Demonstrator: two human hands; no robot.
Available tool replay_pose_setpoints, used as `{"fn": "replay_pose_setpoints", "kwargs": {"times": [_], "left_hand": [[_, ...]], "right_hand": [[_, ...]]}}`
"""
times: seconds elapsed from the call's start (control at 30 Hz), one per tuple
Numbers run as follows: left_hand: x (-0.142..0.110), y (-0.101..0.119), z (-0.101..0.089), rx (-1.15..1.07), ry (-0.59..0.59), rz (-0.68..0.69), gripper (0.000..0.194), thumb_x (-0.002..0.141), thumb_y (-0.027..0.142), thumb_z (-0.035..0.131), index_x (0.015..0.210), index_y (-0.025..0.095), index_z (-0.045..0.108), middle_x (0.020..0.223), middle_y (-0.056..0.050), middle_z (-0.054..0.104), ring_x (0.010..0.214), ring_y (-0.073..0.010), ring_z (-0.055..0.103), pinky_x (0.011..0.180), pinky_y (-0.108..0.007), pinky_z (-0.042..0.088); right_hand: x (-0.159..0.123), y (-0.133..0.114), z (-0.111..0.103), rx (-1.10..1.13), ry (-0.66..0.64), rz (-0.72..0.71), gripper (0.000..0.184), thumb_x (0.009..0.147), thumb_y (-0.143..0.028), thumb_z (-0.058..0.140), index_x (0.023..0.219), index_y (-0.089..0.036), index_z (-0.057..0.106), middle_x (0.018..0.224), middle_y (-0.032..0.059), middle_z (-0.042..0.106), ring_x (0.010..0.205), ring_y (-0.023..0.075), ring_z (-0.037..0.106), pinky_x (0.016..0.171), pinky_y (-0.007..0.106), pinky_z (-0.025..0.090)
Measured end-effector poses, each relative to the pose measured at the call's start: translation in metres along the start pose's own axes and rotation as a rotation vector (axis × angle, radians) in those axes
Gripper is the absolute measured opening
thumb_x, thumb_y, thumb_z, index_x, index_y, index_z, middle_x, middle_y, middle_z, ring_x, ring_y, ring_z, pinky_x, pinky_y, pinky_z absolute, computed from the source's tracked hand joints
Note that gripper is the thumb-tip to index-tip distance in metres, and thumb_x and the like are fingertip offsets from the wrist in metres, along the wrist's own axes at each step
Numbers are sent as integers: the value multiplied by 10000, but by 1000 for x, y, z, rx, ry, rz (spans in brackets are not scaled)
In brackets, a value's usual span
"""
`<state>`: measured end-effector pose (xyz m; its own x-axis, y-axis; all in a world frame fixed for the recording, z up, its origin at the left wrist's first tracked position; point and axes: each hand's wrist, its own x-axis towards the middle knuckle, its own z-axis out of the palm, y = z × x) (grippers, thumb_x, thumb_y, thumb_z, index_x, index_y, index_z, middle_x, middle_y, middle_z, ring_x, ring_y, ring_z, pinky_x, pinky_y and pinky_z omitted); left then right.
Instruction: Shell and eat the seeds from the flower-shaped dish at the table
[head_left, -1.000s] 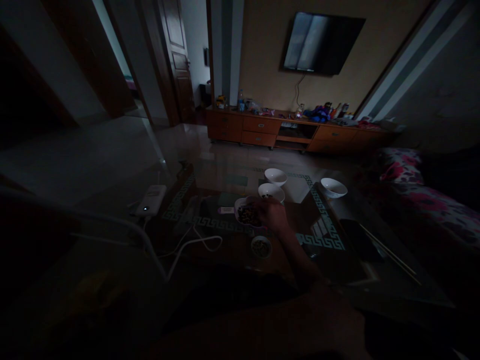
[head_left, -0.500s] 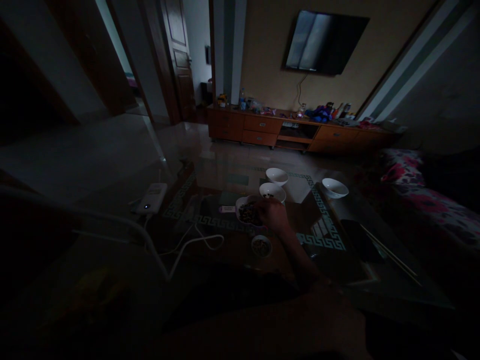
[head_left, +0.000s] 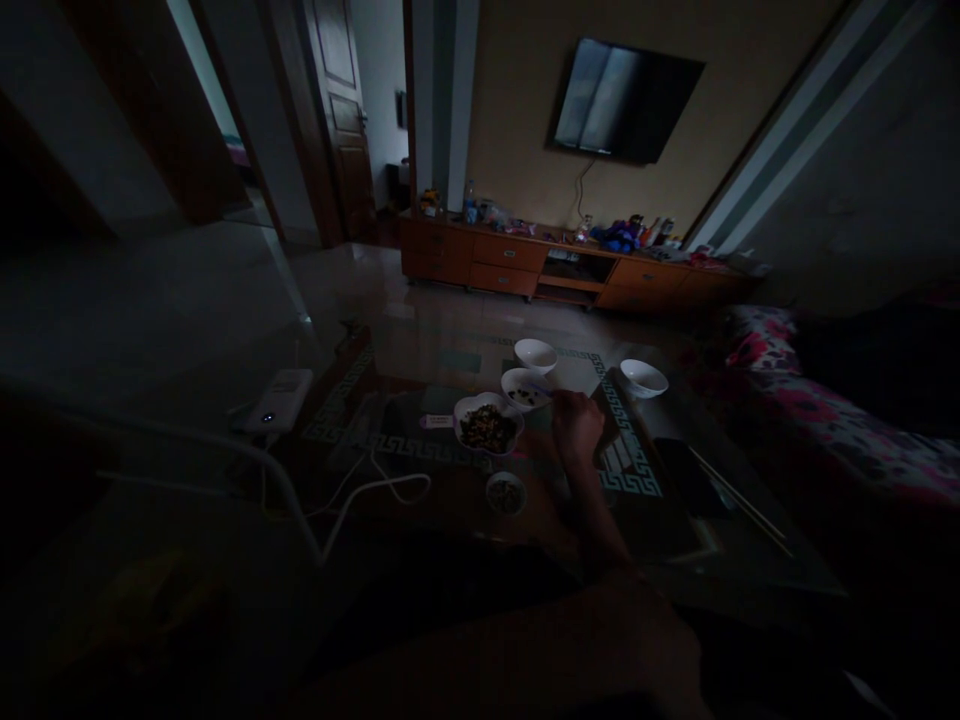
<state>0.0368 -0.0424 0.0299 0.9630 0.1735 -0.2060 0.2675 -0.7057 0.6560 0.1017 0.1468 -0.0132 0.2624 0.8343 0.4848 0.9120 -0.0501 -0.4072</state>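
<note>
My right hand (head_left: 577,425) is closed round a thin pale spoon (head_left: 538,389), whose far end reaches over a white bowl (head_left: 517,376) with a few dark bits inside. Left of the hand is a flower-shaped dish (head_left: 459,436), filled with dark and light brown pieces. Nearer to me, a small bowl (head_left: 490,502) holds more small pieces. Across the bottom, a dark limb (head_left: 637,640) lies close to my right elbow; the fingers of my left hand cannot be made out there.
Two more white bowls (head_left: 535,350) (head_left: 643,372) stand on the glass table (head_left: 420,520). Chopsticks (head_left: 742,500) lie beside a dark flat object (head_left: 690,478) at right. A white device (head_left: 279,400) with a cable (head_left: 352,505) is at left. A low cabinet (head_left: 506,265) stands beyond.
My right hand has moved from over the flower-shaped dish to the right of the white bowl, with the spoon now over that bowl. The view has shifted slightly.
</note>
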Motion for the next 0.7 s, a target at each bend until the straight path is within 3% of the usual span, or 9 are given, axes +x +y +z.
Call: {"fn": "replay_pose_setpoints", "kwargs": {"times": [0.17, 0.33, 0.47, 0.53, 0.63, 0.7], "left_hand": [[-1, -13, -4, -19, 14, 111, 448, 997, 540, 666, 1229, 156, 672, 1224, -115, 679, 1095, -237, 663, 976, -474, 590], [-13, -13, -17, 0, 26, 246, 458, 954, 579, 676, 1206, 198, 714, 1238, -90, 725, 1168, -247, 669, 1059, -464, 549], [-43, -6, -35, 55, 209, 239, 557, 1037, 530, 488, 1448, 167, 587, 1610, -129, 500, 1508, -288, 424, 1261, -474, 368], [-58, -3, -45, 102, 261, 268, 566, 1066, 472, 411, 1531, 167, 514, 1655, -110, 444, 1545, -267, 355, 1301, -462, 305], [-70, 2, -49, 193, 261, 317, 504, 1051, 448, 478, 1442, 159, 612, 1561, -127, 534, 1478, -262, 433, 1264, -434, 369], [-72, 7, -39, 209, 235, 293, 433, 1024, 485, 574, 1326, 194, 682, 1451, -146, 603, 1355, -270, 536, 1175, -470, 466]], "right_hand": [[-8, -4, 15, 126, -35, 109, 423, 1064, -353, 357, 1260, -123, 653, 1009, 151, 764, 881, 268, 707, 793, 332, 473], [-25, -13, 15, 203, -195, -35, 438, 1077, -353, 310, 1278, -161, 648, 985, 125, 769, 829, 265, 731, 736, 330, 488], [-20, -13, -18, 130, -210, -37, 413, 1068, -354, 302, 1192, -183, 657, 901, 115, 759, 739, 258, 703, 673, 328, 455], [-5, -15, -44, 96, -211, -64, 411, 1074, -386, 305, 1182, -184, 647, 851, 87, 749, 718, 255, 698, 653, 315, 428], [23, -32, -80, 62, -193, -146, 427, 1087, -421, 326, 1206, -170, 650, 835, 92, 755, 694, 253, 695, 628, 308, 386], [35, -49, -95, 54, -216, -228, 389, 1083, -408, 379, 1201, -178, 669, 865, 101, 775, 723, 248, 710, 636, 301, 383]]}}
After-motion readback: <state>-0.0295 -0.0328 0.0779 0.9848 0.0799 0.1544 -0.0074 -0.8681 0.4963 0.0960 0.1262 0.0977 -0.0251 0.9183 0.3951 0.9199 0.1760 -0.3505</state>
